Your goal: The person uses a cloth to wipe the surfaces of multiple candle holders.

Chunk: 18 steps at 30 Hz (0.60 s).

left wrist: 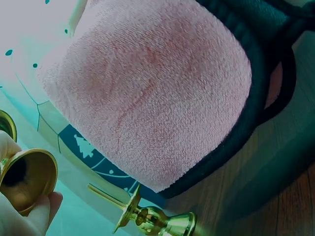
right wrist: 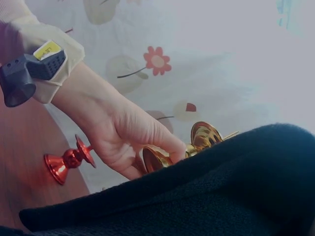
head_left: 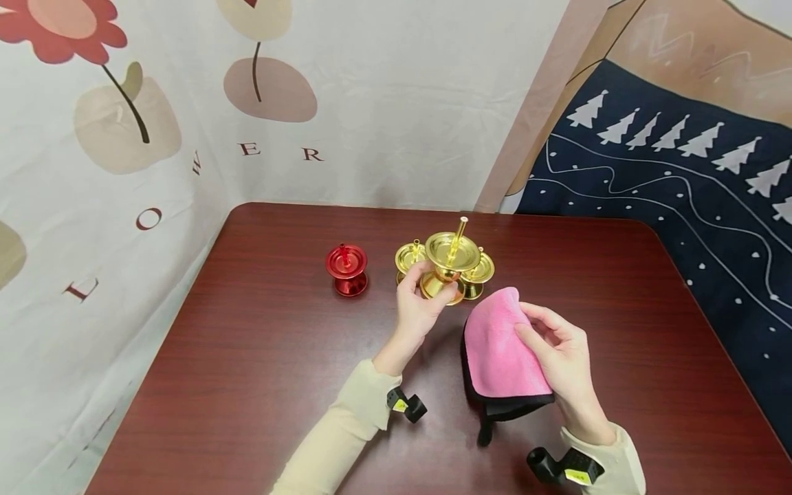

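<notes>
My left hand [head_left: 417, 309] grips a gold candlestick [head_left: 453, 253] by its lower part, lifted and slightly tilted, its spike pointing up. In the left wrist view, the hollow underside of its base [left wrist: 37, 177] faces the camera. My right hand [head_left: 559, 350] pinches the edge of a pink cloth [head_left: 504, 350] with black trim and a black underside. The cloth hangs in front of the candlestick, apart from it. In the right wrist view, the dark side of the cloth [right wrist: 197, 196] hides part of the candlestick and left fingers.
Two more gold candlesticks, one at left [head_left: 408, 256] and one at right [head_left: 485, 268], stand behind the held one. A red candlestick [head_left: 348, 271] stands farther left on the brown table [head_left: 247, 344]. Printed fabric [head_left: 402, 103] hangs behind the table.
</notes>
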Each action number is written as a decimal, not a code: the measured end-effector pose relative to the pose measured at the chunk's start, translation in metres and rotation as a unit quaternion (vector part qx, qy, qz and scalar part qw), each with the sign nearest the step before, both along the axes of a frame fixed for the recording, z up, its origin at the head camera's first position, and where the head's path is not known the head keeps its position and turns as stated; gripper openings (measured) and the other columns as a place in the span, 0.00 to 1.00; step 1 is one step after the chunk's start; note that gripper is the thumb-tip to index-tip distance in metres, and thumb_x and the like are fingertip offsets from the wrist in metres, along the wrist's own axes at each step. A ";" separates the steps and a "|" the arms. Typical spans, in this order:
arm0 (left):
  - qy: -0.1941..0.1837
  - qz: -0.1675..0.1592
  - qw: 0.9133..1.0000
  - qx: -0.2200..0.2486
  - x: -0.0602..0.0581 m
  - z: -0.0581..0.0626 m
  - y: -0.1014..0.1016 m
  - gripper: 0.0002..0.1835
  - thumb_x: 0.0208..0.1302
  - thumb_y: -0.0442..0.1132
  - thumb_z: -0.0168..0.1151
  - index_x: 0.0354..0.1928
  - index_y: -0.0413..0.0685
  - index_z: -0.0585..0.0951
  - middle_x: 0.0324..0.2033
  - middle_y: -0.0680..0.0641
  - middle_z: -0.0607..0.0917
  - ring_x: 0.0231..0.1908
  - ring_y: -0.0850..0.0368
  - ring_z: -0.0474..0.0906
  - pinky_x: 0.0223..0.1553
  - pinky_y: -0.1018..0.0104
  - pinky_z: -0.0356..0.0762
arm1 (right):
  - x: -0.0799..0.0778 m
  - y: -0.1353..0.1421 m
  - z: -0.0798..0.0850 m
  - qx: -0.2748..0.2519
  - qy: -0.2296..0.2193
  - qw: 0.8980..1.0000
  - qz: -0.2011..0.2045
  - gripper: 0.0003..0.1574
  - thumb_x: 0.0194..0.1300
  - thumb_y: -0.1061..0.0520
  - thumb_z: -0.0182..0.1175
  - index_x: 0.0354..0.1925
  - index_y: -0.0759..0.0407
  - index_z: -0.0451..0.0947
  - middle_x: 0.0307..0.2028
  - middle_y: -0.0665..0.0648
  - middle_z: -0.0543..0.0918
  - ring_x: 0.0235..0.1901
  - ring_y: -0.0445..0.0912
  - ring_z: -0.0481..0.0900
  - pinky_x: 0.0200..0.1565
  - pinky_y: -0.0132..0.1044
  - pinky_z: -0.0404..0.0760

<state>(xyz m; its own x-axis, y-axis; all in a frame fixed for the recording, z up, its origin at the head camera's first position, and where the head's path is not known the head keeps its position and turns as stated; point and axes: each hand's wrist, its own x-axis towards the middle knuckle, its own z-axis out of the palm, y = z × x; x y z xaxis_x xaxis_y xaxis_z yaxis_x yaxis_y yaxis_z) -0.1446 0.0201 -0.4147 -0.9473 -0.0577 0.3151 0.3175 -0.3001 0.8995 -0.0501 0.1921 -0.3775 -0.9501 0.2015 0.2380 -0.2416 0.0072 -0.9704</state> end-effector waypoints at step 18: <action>0.068 0.036 0.990 -0.114 -0.010 0.007 0.019 0.18 0.40 0.23 0.72 0.38 0.29 0.80 0.40 0.35 0.78 0.44 0.47 0.72 0.42 0.68 0.71 | 0.011 0.014 -0.001 -0.023 0.010 0.999 -0.031 0.16 0.54 0.75 0.60 0.44 0.71 0.80 0.33 0.52 0.85 0.30 0.40 0.80 0.30 0.26 0.78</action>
<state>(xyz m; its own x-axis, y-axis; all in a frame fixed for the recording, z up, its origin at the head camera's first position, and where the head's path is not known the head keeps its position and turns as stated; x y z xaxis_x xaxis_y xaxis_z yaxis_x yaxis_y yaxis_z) -0.1542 0.0389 -0.4074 -0.8908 -0.0369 0.4528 0.4543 -0.0662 0.8884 -0.0393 0.2064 -0.3780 -0.9305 0.2718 0.2455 -0.2607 -0.0209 -0.9652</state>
